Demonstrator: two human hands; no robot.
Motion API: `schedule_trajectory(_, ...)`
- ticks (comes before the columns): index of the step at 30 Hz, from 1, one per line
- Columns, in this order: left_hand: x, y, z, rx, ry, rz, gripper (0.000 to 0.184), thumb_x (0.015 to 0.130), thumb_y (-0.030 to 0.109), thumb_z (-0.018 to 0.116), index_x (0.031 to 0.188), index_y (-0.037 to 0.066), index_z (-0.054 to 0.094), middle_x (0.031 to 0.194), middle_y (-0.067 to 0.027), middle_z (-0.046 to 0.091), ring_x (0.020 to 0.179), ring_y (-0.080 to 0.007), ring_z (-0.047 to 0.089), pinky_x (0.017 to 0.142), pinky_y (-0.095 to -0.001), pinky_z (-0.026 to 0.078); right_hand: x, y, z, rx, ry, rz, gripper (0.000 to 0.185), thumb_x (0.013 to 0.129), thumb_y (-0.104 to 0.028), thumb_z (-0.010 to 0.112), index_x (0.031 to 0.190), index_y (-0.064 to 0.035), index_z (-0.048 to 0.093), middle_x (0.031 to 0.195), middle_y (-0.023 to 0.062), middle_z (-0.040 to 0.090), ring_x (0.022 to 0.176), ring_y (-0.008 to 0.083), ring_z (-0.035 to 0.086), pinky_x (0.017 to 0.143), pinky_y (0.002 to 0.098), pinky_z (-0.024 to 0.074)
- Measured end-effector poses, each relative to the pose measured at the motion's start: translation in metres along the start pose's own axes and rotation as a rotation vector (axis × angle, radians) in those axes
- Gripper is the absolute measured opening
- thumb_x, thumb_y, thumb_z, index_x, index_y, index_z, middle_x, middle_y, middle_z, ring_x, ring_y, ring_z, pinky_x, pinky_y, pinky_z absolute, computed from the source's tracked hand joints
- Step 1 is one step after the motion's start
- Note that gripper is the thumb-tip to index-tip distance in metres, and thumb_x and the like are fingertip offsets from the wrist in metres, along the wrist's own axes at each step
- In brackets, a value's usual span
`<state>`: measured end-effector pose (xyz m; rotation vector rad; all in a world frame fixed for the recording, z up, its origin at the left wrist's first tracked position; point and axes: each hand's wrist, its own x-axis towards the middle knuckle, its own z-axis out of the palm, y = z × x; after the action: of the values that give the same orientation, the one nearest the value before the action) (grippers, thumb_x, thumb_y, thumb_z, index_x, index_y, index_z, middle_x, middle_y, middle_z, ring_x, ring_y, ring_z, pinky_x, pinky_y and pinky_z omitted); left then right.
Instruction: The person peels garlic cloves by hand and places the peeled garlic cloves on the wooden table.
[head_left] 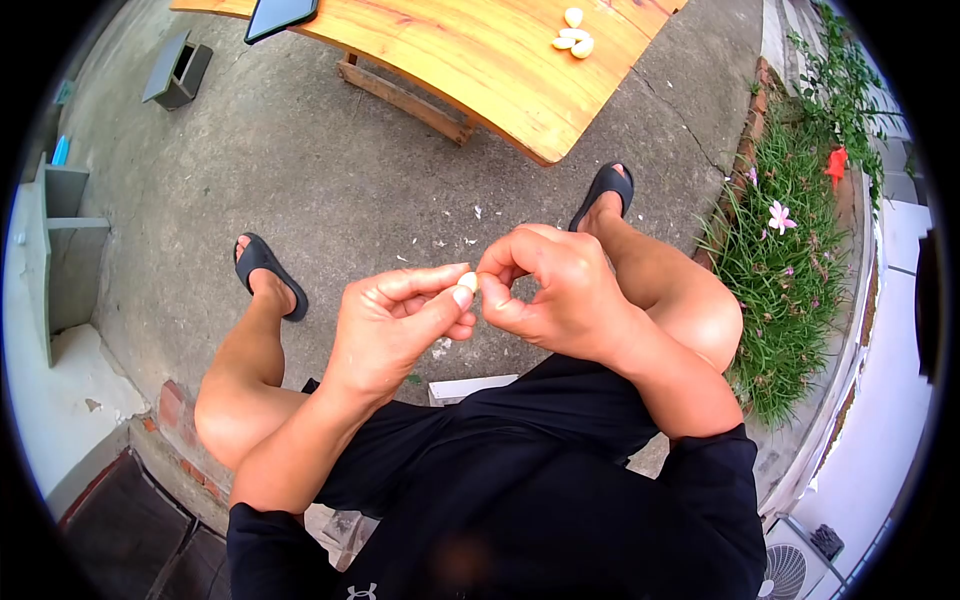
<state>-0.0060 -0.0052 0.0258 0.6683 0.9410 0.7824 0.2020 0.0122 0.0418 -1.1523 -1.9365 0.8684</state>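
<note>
A pale garlic clove (468, 282) is pinched between the thumb and fingers of my left hand (385, 325), held out over the ground between my knees. My right hand (565, 290) has its thumb and index finger pinched together at the right end of the same clove. Whatever bit of skin lies between those right fingertips is too small to make out. Several more peeled-looking garlic cloves (574, 36) lie together on the wooden table (450, 60) in front of me.
A tablet or phone (281, 15) lies at the table's left edge. White flakes (470, 241) litter the concrete ground. A small grey box-like stool (180, 72) stands at far left. Grass with pink flowers (781, 218) grows along the right. A white-edged seat (470, 388) shows beneath me.
</note>
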Motion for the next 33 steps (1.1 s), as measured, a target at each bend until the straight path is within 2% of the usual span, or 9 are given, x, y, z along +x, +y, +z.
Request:
schedule_trajectory(5, 0.0007, -0.0001, -0.0011, -0.033, -0.031, 0.007, 0.025, 0.094, 0.000, 0.069, 0.119, -0.004, 0.069, 0.105, -0.0134, 0.073, 0.087, -0.0159, 0.072, 0.076, -0.0287, 0.062, -0.0017, -0.0009, -0.0003, 0.157, -0.034, 0.207, 0.012, 0.080, -0.008, 0.074, 0.085, -0.0011, 0.066, 0.071, 0.0071, 0.066, 0.062, 0.0136, 0.066, 0.057, 0.0274, 0.0529)
schedule_trajectory(8, 0.0000, 0.0015, -0.0007, -0.077, -0.028, -0.021, 0.024, 0.096, 0.001, 0.066, 0.120, -0.001, 0.069, 0.097, -0.0128, 0.073, 0.085, -0.0176, 0.072, 0.073, -0.0291, 0.062, -0.0027, -0.0010, -0.0020, 0.381, -0.095, 0.420, 0.013, 0.084, -0.010, 0.073, 0.085, 0.0002, 0.065, 0.072, 0.0038, 0.066, 0.064, 0.0077, 0.063, 0.058, 0.0252, 0.0517)
schedule_trajectory(11, 0.0003, 0.0032, -0.0019, -0.109, -0.042, -0.058, 0.025, 0.097, 0.002, 0.064, 0.121, 0.000, 0.067, 0.097, -0.0129, 0.073, 0.085, -0.0186, 0.072, 0.074, -0.0296, 0.062, -0.0018, -0.0033, -0.0045, 0.452, -0.129, 0.517, 0.014, 0.085, -0.011, 0.073, 0.086, 0.0011, 0.066, 0.074, 0.0014, 0.066, 0.066, 0.0051, 0.061, 0.059, 0.0241, 0.0513)
schedule_trajectory(17, 0.0024, 0.0015, -0.0056, -0.235, -0.090, -0.115, 0.023, 0.098, 0.003, 0.063, 0.120, 0.001, 0.067, 0.100, -0.0125, 0.073, 0.086, -0.0183, 0.073, 0.075, -0.0289, 0.062, -0.0008, -0.0058, -0.0036, 0.684, -0.153, 0.642, 0.012, 0.093, -0.008, 0.067, 0.094, 0.0033, 0.063, 0.079, 0.0025, 0.067, 0.071, 0.0067, 0.065, 0.062, 0.0219, 0.0531)
schedule_trajectory(26, 0.0047, 0.0011, -0.0058, -0.358, -0.139, -0.148, 0.021, 0.098, 0.006, 0.066, 0.118, 0.000, 0.067, 0.105, -0.0139, 0.073, 0.089, -0.0182, 0.073, 0.077, -0.0283, 0.062, -0.0007, 0.0002, -0.0032, 0.856, -0.193, 0.674, 0.010, 0.099, -0.008, 0.061, 0.100, 0.0021, 0.060, 0.088, 0.0065, 0.067, 0.077, 0.0131, 0.069, 0.070, 0.0252, 0.0565)
schedule_trajectory(29, 0.0055, -0.0005, -0.0070, -0.358, -0.123, -0.146, 0.023, 0.098, 0.006, 0.065, 0.120, 0.000, 0.066, 0.106, -0.0137, 0.073, 0.090, -0.0179, 0.073, 0.077, -0.0286, 0.062, -0.0004, 0.0023, -0.0040, 0.861, -0.195, 0.659, 0.011, 0.099, -0.007, 0.063, 0.102, 0.0027, 0.061, 0.091, 0.0066, 0.068, 0.077, 0.0115, 0.069, 0.070, 0.0247, 0.0564)
schedule_trajectory(32, 0.0063, -0.0040, -0.0080, -0.336, -0.086, -0.122, 0.024, 0.098, 0.005, 0.066, 0.121, 0.000, 0.065, 0.105, -0.0130, 0.073, 0.090, -0.0178, 0.073, 0.078, -0.0291, 0.062, -0.0012, -0.0031, -0.0025, 0.733, -0.152, 0.582, 0.013, 0.098, -0.008, 0.066, 0.103, 0.0035, 0.063, 0.091, 0.0067, 0.070, 0.077, 0.0089, 0.067, 0.069, 0.0238, 0.0561)
schedule_trajectory(33, 0.0060, -0.0037, -0.0076, -0.312, -0.077, -0.116, 0.024, 0.097, 0.005, 0.066, 0.120, 0.000, 0.065, 0.104, -0.0127, 0.073, 0.090, -0.0176, 0.073, 0.078, -0.0292, 0.062, -0.0021, -0.0033, -0.0006, 0.699, -0.126, 0.562, 0.014, 0.097, -0.010, 0.068, 0.101, 0.0032, 0.065, 0.087, 0.0053, 0.070, 0.075, 0.0072, 0.066, 0.066, 0.0229, 0.0548)
